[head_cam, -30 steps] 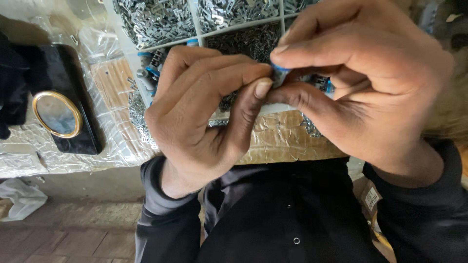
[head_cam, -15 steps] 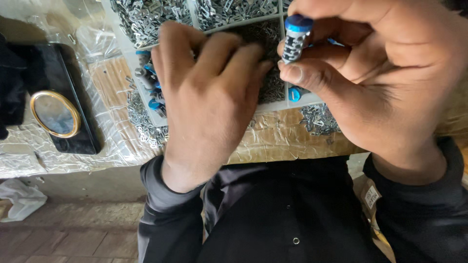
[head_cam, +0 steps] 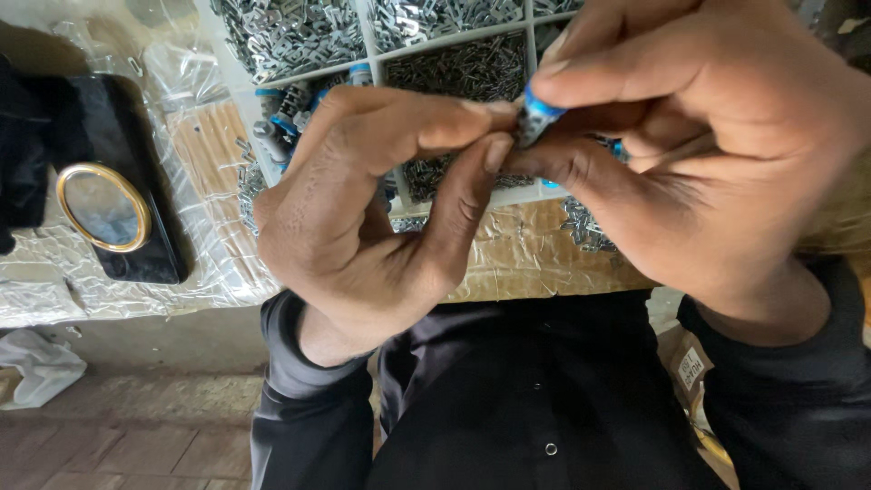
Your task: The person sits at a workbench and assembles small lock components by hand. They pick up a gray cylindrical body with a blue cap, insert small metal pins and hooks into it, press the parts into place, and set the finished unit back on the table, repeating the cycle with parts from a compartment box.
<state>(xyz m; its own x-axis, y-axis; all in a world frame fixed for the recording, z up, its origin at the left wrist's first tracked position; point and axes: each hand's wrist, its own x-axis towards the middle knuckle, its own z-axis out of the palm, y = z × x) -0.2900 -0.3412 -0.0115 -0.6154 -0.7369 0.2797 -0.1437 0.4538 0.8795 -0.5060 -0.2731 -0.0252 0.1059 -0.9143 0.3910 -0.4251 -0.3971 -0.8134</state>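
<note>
My right hand [head_cam: 699, 154] pinches a small cylindrical part with a blue cap [head_cam: 537, 116] between thumb and fingers. My left hand [head_cam: 381, 218] meets it from the left, with thumb and forefinger tips pressed against the part's lower end. Both hands hover over a white divided tray [head_cam: 376, 56] whose compartments hold several small metal pieces. More blue-capped parts [head_cam: 286, 104] lie in the tray's left compartment, partly hidden behind my left hand.
A black phone with a gold ring holder [head_cam: 109, 204] lies at the left on a plastic-wrapped bench top [head_cam: 535, 259]. A clear plastic bag [head_cam: 181, 68] sits beside the tray. White crumpled material [head_cam: 36, 363] lies on the floor below.
My left hand came back from the tray to the part in my right hand. The part dropped from upright and exposed to being gripped by both hands' fingertips.
</note>
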